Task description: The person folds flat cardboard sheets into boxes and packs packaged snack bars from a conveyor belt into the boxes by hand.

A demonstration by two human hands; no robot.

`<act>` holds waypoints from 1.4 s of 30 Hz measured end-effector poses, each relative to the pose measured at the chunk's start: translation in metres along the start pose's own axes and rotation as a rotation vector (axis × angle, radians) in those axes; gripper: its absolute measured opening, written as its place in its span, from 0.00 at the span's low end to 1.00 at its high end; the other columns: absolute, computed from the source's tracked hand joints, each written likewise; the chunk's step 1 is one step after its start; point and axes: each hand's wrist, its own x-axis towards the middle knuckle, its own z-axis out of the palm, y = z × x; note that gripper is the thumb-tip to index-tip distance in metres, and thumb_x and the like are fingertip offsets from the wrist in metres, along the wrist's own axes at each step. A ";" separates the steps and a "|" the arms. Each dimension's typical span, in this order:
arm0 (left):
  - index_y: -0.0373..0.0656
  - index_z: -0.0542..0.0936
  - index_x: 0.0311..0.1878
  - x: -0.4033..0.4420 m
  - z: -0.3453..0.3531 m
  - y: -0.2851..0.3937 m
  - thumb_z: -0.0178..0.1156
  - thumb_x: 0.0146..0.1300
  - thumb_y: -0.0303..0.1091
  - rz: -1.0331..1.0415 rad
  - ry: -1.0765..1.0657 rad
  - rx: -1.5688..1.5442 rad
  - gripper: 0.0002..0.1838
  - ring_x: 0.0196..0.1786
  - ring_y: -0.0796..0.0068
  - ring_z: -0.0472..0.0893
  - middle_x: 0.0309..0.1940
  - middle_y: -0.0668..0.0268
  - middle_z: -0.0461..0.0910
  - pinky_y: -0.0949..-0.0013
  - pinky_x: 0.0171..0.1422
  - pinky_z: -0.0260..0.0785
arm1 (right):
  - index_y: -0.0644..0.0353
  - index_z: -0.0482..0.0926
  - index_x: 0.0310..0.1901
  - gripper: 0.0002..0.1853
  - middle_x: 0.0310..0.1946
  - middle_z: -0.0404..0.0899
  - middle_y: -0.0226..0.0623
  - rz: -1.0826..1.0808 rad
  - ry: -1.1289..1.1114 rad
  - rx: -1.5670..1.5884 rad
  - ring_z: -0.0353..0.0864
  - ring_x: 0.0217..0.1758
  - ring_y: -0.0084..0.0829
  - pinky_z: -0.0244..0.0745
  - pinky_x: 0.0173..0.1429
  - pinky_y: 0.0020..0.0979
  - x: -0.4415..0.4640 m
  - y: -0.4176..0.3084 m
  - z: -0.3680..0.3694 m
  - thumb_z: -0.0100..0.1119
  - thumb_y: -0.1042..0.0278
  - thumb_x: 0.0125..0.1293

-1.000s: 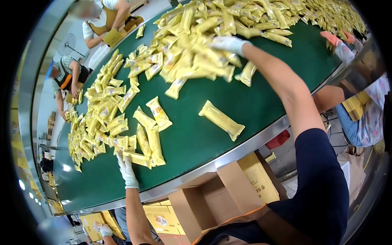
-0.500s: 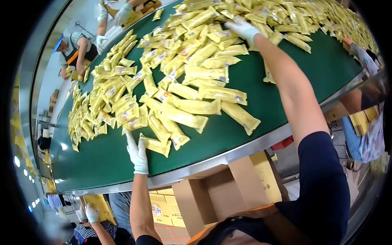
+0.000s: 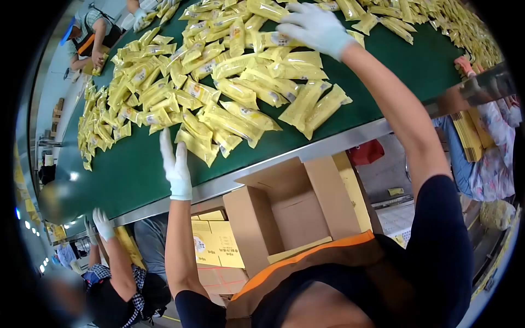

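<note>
Many long yellow sealed snack packets [image 3: 232,123] lie heaped on a green belt [image 3: 219,180]. My left hand [image 3: 177,174], in a white glove, is at the near edge of the heap. Its fingers are stretched and apart, with the thumb beside a yellow packet [image 3: 198,146] and nothing gripped. Over the far right part of the heap reaches my right hand [image 3: 317,30], also gloved, palm down with fingers extended. Packets lie under and around its fingertips, and no packet shows in its grasp.
A metal rail [image 3: 350,138] edges the belt. Below it stands an open cardboard box [image 3: 295,210], with yellow printed cartons [image 3: 219,243] to its left. Co-workers stand at far left [image 3: 90,35], lower left [image 3: 117,262] and right [image 3: 489,158]. More packets [image 3: 465,30] cover the far right.
My right hand has come leftward across the heap, and packets near it lie differently. My left hand stays at the heap's near edge. The view has shifted, showing more of the open box.
</note>
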 end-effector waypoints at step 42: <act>0.36 0.65 0.69 0.049 0.009 0.005 0.69 0.53 0.38 -0.352 -0.316 -0.113 0.41 0.53 0.55 0.82 0.52 0.48 0.81 0.63 0.59 0.72 | 0.60 0.73 0.62 0.38 0.47 0.81 0.46 -0.069 -0.086 0.292 0.82 0.47 0.40 0.77 0.54 0.41 -0.157 0.001 0.012 0.67 0.44 0.54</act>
